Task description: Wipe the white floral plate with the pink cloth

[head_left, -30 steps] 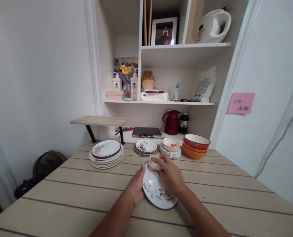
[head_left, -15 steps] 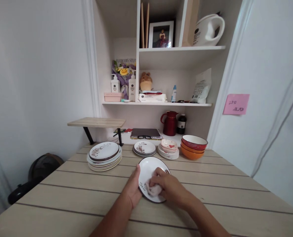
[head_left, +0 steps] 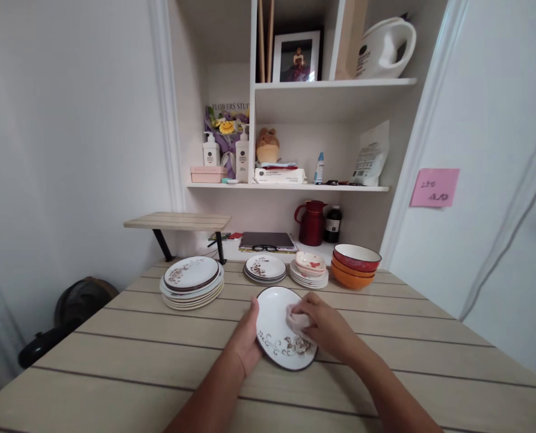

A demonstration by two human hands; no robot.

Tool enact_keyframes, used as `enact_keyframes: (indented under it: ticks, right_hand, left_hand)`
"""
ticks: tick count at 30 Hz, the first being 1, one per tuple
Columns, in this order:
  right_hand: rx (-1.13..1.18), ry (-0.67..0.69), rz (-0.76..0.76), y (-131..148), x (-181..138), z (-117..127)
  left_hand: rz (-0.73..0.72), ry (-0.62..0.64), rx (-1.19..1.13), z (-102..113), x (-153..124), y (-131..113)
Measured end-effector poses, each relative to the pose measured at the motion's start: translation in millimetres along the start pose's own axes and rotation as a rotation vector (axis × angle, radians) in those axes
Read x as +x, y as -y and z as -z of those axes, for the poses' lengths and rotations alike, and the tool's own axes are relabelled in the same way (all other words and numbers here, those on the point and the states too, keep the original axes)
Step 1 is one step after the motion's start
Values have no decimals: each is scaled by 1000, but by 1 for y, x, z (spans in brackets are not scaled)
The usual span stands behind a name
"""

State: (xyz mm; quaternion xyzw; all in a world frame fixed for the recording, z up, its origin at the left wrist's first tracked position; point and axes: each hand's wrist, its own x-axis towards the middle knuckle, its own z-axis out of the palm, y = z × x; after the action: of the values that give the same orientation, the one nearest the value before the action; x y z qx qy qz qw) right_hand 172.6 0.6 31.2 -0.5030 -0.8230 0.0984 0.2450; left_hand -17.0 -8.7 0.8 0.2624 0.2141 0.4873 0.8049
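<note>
A white plate (head_left: 274, 310) with a dark rim and a brown flower pattern is tilted up towards me above the table. My left hand (head_left: 248, 337) grips its left edge, thumb along the rim and the other fingers hidden behind. In my right hand (head_left: 328, 325) is a bunched pale cloth (head_left: 297, 319), pressed against the plate's right side. Beyond the plate stands a short stack of small flowered plates (head_left: 264, 267). To its right are small white dishes (head_left: 310, 279) with pink patterned bowls (head_left: 310, 263) on top.
A taller plate stack (head_left: 192, 282) stands at the left, near a small raised wooden shelf (head_left: 177, 221). Red and orange bowls (head_left: 354, 266) are nested at the right. Behind are a laptop (head_left: 268, 240), glasses (head_left: 264, 248), a red jug (head_left: 311, 224) and a dark bottle (head_left: 333, 225).
My right hand has moved the cloth up and right across the plate, uncovering the flower pattern near its lower edge. My left hand keeps its hold on the rim.
</note>
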Motion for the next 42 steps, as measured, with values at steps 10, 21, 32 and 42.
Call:
enact_keyframes:
  ticks: [10, 21, 32, 42]
  right_hand:
    - [85, -113, 29, 40, 8, -23]
    - [-139, -171, -141, -3, 6, -5]
    - [42, 105, 114, 35, -6, -13]
    - [14, -305, -47, 23, 18, -21]
  left_hand:
    - [17, -4, 60, -2, 0, 1]
    - [-29, -30, 77, -5, -3, -1]
    - [-8, 42, 30, 2, 2, -1]
    - [-27, -16, 41, -2, 1, 1]
